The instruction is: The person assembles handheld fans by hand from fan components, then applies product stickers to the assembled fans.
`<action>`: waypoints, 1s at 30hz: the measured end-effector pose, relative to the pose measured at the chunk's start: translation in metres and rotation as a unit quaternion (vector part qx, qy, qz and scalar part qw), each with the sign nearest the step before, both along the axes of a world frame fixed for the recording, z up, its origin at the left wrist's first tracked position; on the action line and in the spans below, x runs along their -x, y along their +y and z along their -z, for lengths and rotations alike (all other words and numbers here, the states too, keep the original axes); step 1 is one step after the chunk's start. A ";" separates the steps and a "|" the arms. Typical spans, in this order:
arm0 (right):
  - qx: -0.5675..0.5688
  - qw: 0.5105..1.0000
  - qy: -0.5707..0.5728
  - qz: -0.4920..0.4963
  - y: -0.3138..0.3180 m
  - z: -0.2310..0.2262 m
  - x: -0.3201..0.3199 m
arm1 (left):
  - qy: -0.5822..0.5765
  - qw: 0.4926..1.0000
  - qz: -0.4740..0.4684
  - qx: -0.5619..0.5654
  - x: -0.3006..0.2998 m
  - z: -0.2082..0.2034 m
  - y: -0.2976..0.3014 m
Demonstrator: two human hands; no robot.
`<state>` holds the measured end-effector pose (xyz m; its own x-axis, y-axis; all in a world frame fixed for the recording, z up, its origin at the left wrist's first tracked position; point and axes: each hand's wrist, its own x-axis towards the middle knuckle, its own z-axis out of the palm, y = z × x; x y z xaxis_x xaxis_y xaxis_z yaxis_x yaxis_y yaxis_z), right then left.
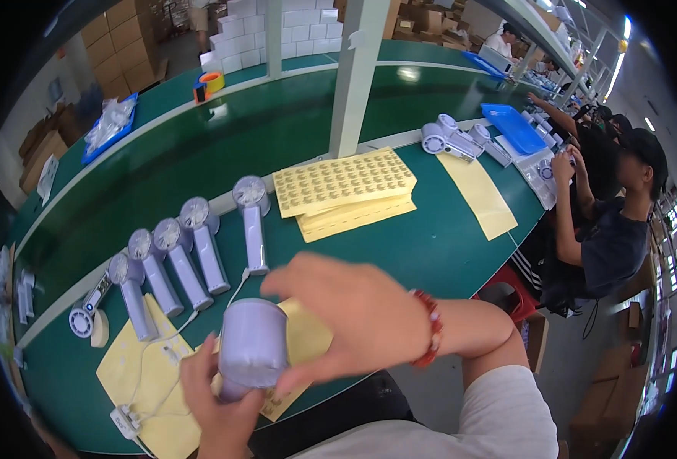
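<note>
While our left hand (224, 409) clamps its fingers around 1 lavender, cylinder-headed plastic fan (254, 340), we've our blurred right hand (365, 321) right beside it, thumb and fingers apart!

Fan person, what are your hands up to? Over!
Left hand holding lavender fan. Right hand spread open beside it, blurred; contact unclear. White cable just beyond the fan.

A green counter (430, 256). Lavender fans (208, 256) and, in the hands, a plain lavender cylinder (253, 336). Pale yellow trays (346, 183) patterned with rows of bumps; a plain yellow sheet (480, 197). Bright blue bin (516, 128). Red beaded bracelet (433, 329), white sleeve (503, 417).
</note>
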<state>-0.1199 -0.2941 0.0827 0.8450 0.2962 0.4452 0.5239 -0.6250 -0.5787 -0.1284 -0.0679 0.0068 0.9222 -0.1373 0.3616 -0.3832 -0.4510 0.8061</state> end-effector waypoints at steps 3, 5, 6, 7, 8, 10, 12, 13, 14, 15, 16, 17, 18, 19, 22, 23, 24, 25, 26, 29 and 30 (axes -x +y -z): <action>0.005 0.981 -0.070 0.179 -0.056 0.002 -0.025 | 0.024 0.996 -0.086 0.001 0.004 0.005 0.067; 0.077 0.942 -0.155 0.286 -0.138 0.023 -0.053 | -0.009 0.981 -0.189 0.033 0.000 0.001 0.088; 0.080 0.922 -0.153 0.346 -0.186 0.033 -0.059 | -0.009 0.980 -0.196 0.035 -0.006 0.002 0.106; 0.157 0.883 -0.161 0.412 -0.236 0.046 -0.058 | -0.009 0.978 -0.206 0.035 -0.013 0.005 0.125; 0.202 0.847 -0.093 0.483 -0.276 0.057 -0.058 | -0.010 0.970 -0.243 0.007 -0.018 0.007 0.138; 0.239 0.800 0.039 0.549 -0.325 0.076 -0.063 | 0.006 0.957 -0.289 -0.026 -0.029 0.013 0.154; 0.249 0.785 0.032 0.566 -0.342 0.097 -0.078 | 0.019 0.934 -0.342 -0.103 -0.035 0.025 0.171; 0.251 0.791 0.062 0.554 -0.340 0.099 -0.087 | 0.032 0.927 -0.347 -0.142 -0.034 0.027 0.175; 0.292 0.792 0.077 0.531 -0.342 0.099 -0.093 | 0.048 0.916 -0.356 -0.180 -0.032 0.024 0.178; 0.301 0.790 0.091 0.526 -0.351 0.100 -0.096 | 0.060 0.907 -0.374 -0.186 -0.032 0.021 0.163; 0.305 0.790 0.084 0.524 -0.368 0.102 -0.095 | 0.063 0.912 -0.364 -0.180 -0.035 0.022 0.152; 0.329 0.789 0.055 0.515 -0.395 0.109 -0.093 | 0.065 0.916 -0.355 -0.172 -0.041 0.024 0.144; 0.356 0.778 0.025 0.517 -0.430 0.118 -0.090 | 0.119 0.917 -0.344 -0.163 -0.048 0.027 0.140; 0.338 0.787 0.095 0.507 -0.436 0.113 -0.093 | 0.124 0.898 -0.367 -0.209 -0.052 0.023 0.127; 0.403 0.753 0.080 0.513 -0.444 0.122 -0.097 | 0.121 0.884 -0.403 -0.205 -0.051 0.022 0.122; 0.398 0.767 0.074 0.497 -0.436 0.120 -0.102 | 0.133 0.879 -0.410 -0.203 -0.050 0.020 0.123; 0.389 0.770 0.084 0.498 -0.429 0.118 -0.106 | 0.126 0.883 -0.405 -0.202 -0.048 0.021 0.125; 0.381 0.770 0.095 0.502 -0.421 0.114 -0.106 | 0.121 0.888 -0.397 -0.200 -0.046 0.022 0.127; 0.375 0.768 0.107 0.508 -0.415 0.108 -0.104 | 0.120 0.889 -0.396 -0.196 -0.044 0.019 0.127; 0.364 0.757 0.135 0.525 -0.395 0.092 -0.099 | 0.115 0.874 -0.424 -0.207 -0.050 0.015 0.126; 0.374 0.746 0.166 0.525 -0.383 0.087 -0.100 | 0.116 0.873 -0.425 -0.209 -0.052 0.015 0.126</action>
